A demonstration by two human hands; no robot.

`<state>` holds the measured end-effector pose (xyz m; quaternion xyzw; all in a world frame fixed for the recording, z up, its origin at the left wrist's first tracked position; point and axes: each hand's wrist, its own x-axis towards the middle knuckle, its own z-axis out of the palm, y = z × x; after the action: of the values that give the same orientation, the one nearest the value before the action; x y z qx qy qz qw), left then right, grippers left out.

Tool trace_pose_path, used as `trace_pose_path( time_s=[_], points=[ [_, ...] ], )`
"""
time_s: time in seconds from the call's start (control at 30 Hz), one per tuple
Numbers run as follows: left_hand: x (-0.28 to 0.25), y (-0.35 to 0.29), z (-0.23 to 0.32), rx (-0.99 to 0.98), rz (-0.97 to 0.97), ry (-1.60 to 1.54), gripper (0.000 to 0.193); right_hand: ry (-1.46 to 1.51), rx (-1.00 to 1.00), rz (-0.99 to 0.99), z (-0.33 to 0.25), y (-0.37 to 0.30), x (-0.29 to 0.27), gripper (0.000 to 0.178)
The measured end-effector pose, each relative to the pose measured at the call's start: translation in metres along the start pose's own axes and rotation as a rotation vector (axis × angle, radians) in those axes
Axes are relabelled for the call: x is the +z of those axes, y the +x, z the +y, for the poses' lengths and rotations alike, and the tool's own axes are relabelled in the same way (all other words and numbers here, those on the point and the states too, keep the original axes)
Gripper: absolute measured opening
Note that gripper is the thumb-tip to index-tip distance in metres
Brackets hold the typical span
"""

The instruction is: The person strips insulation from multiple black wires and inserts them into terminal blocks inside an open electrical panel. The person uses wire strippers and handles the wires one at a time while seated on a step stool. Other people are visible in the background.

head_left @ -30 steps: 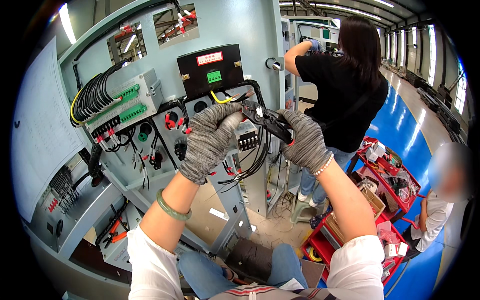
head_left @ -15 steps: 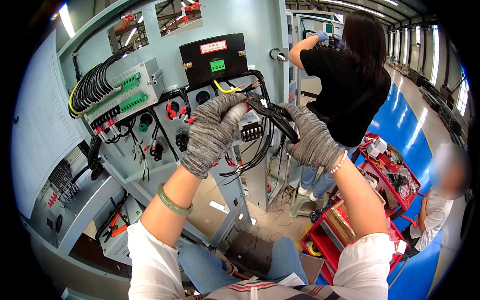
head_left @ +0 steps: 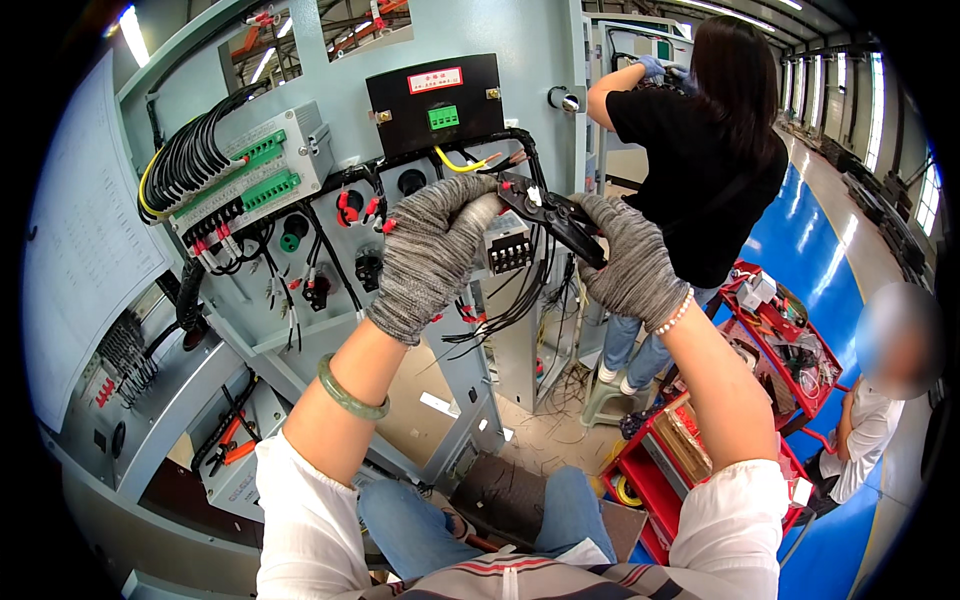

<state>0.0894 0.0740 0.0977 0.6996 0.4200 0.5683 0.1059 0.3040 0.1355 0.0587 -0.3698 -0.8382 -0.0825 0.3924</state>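
My right hand [head_left: 632,258], in a grey knitted glove, is closed around the handles of black crimping pliers [head_left: 552,218]. Their head points left, toward my left hand [head_left: 432,255]. That hand wears the same kind of glove, its thumb and fingers pinched together right at the plier jaws. Whatever lies between those fingertips is hidden. Just beyond the pliers, a yellow wire [head_left: 458,163] and some bare-ended wires stick out below a black box [head_left: 437,103] with a green connector. Under the pliers sits a small terminal block [head_left: 508,250], with loose black wires [head_left: 500,325] hanging nearby.
The grey cabinet door [head_left: 540,70] carries a wired module [head_left: 262,170] at left. Orange-handled pliers [head_left: 238,452] lie on a lower unit. At right stand red tool trays [head_left: 640,490]. A co-worker in black [head_left: 690,150] stands at another cabinet; another person [head_left: 868,430] is far right.
The view has shifted slightly, so the door appears a little farther right. Both hands stay at the pliers, which have tilted slightly.
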Motion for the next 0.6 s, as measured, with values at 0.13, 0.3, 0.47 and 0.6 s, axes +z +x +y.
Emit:
trace_pose_path(
  time_s=[0.13,0.3,0.47,0.6],
  points=[
    [0.001,0.0,0.001,-0.024,0.006,-0.011,0.021,-0.015,-0.001,0.02,-0.003,0.0,-0.002,0.046],
    [0.0,0.003,-0.002,0.018,0.024,0.048,0.023,0.114,0.138,-0.252,-0.011,0.001,-0.007,0.042],
    [-0.001,0.001,-0.004,0.026,0.013,0.096,0.025,0.056,0.079,-0.106,-0.013,-0.003,-0.008,0.054],
    [-0.002,0.002,-0.008,0.048,0.011,0.071,0.025,0.203,0.047,-0.199,-0.01,-0.004,-0.009,0.067]
  ],
)
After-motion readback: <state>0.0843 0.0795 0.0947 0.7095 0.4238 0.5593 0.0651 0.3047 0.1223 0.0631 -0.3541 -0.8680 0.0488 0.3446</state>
